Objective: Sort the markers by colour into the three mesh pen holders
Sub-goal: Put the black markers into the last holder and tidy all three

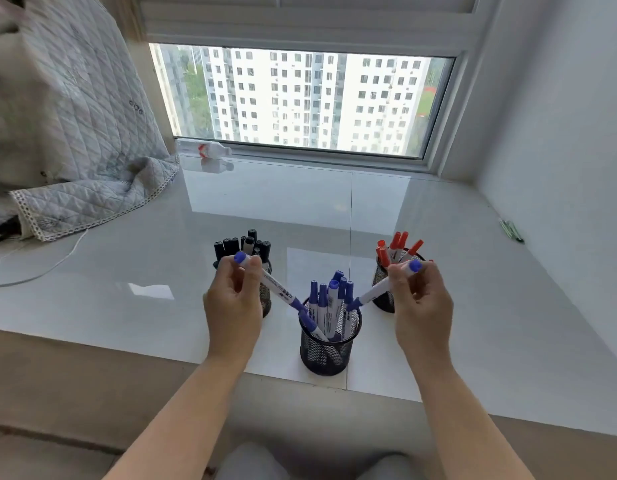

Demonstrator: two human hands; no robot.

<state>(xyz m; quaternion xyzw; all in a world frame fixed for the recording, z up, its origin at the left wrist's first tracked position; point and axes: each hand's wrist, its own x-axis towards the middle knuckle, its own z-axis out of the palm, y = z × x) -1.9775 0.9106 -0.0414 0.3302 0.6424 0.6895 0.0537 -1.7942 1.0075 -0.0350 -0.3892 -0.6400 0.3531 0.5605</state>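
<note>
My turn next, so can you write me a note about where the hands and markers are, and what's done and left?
Left hand pinches a blue marker, its tip aimed at the middle holder.
Right hand pinches another blue marker, also tipped toward that holder.
Middle holder has blue markers, left holder black markers, right holder red markers.
Done: no loose markers show on the sill.
Left: drop both blue markers into the middle holder.
</note>
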